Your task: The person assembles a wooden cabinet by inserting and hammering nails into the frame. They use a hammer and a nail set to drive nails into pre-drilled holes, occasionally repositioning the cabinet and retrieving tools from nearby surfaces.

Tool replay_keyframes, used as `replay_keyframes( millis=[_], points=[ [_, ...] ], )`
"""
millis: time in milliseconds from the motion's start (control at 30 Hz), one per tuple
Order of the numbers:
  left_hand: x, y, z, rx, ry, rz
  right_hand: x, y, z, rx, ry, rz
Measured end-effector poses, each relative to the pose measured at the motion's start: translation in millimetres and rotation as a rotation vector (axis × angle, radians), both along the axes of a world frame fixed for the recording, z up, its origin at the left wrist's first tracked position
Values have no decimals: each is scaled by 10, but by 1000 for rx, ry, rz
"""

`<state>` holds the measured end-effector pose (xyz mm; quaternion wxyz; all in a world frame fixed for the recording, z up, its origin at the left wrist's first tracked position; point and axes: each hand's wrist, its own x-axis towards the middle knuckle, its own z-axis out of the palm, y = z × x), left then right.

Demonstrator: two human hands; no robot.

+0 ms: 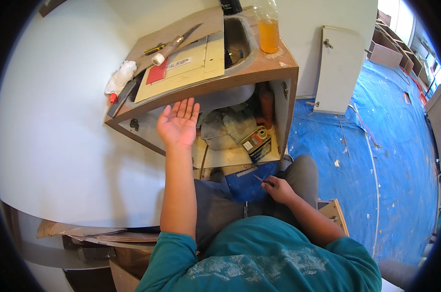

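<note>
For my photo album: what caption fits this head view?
Left hand open beneath the cabinet's top edge; right hand pinches a small thin tool over the lap.

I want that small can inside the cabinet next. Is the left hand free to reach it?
Probably yes: the left hand is open and empty at the cabinet's open front, and the small can sits unblocked just to its right.

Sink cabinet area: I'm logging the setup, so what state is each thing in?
Left hand: open, palm up, at the cabinet front.
Right hand: closed on a thin tool.
Bottle: upright, about half full of orange liquid.
Cabinet: open-fronted, cluttered inside.
</note>
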<state>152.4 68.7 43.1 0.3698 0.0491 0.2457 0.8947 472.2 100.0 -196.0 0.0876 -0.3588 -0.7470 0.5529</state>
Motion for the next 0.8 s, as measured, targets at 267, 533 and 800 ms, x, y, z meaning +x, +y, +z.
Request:
replay_keyframes(
  millis=[267, 533, 800],
  points=[
    [658, 523, -65, -27, 28, -216, 30, 52, 10, -62, 64, -43],
    [1359, 1064, -16, -27, 46, -400, 47, 92, -75, -114, 104, -71],
    [1734, 1444, -141, -169, 167, -412, 122, 92, -53, -139, 99, -77]
  ],
)
